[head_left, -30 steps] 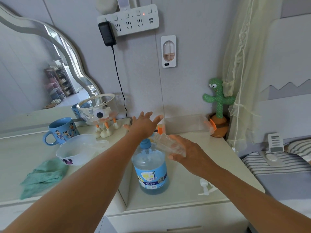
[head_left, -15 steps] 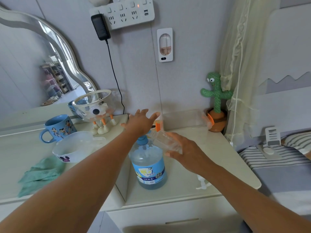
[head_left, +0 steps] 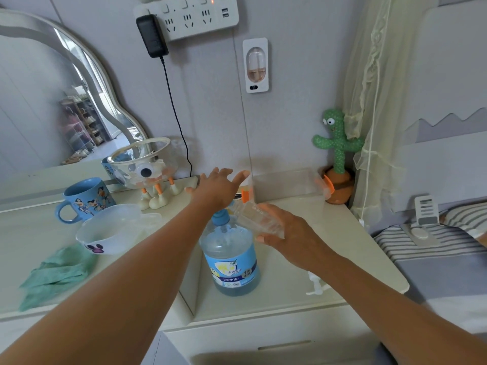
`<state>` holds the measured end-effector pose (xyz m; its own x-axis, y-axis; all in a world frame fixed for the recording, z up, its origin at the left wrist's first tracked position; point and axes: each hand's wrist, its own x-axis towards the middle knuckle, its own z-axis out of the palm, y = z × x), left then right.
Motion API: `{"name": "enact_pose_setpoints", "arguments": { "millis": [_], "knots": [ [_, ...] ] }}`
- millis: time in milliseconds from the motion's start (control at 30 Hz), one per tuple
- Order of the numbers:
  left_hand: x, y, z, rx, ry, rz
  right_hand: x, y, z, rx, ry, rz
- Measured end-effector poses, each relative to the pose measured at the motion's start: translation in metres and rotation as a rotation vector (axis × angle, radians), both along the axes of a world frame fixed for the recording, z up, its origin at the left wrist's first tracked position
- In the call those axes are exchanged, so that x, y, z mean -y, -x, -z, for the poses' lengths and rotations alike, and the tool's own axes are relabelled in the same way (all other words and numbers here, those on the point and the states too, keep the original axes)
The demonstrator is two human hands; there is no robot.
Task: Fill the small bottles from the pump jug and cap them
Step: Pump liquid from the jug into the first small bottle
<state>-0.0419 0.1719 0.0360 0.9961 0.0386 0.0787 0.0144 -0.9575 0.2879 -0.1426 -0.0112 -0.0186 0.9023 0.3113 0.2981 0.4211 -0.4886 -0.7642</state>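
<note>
A clear pump jug [head_left: 230,256] with blue liquid and a blue label stands on the lower white cabinet top [head_left: 347,233]. My left hand [head_left: 217,188] presses down on its blue pump head [head_left: 220,215] with the fingers spread straight. My right hand [head_left: 286,231] grips a small clear bottle [head_left: 257,218], tilted with its mouth toward the pump spout. An orange part [head_left: 245,196] shows just behind the bottle's mouth. A white pump cap [head_left: 315,284] lies on the cabinet under my right forearm.
A clear plastic box [head_left: 288,184] and a green cactus toy [head_left: 337,154] stand at the back right. On the left counter are a blue mug [head_left: 84,198], a white bowl [head_left: 110,229], a green cloth [head_left: 52,275] and a glass bowl on duck feet [head_left: 143,164]. A bed [head_left: 434,248] lies right.
Both hands stay at the jug, left on the pump head and right holding the bottle at the spout. Only the camera view has shifted slightly.
</note>
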Motion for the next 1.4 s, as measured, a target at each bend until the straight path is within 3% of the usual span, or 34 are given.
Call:
{"name": "enact_pose_setpoints", "arguments": {
  "millis": [400,633,767,900,1033,1133,1400],
  "knots": [
    [0.004,0.011,-0.01,-0.02,0.046,-0.012,0.0,0.013,-0.011,-0.008,0.019,0.004],
    [0.005,0.01,-0.012,-0.034,-0.011,-0.006,0.001,0.01,-0.01,-0.012,0.026,0.007],
    [0.001,0.003,-0.006,-0.061,-0.156,0.059,0.0,0.002,-0.002,0.002,0.004,0.002],
    [0.005,0.009,-0.003,-0.082,-0.02,-0.028,0.0,0.002,0.003,-0.015,-0.019,-0.011],
    [0.008,0.014,-0.006,-0.103,-0.113,0.027,0.001,0.007,0.002,-0.012,-0.02,-0.009],
    [0.004,0.012,-0.007,-0.052,0.04,-0.031,0.0,0.008,0.0,-0.011,-0.018,-0.005],
    [0.002,0.004,-0.005,-0.047,-0.014,0.005,0.0,0.005,0.001,-0.001,-0.006,0.01]
  ]
}}
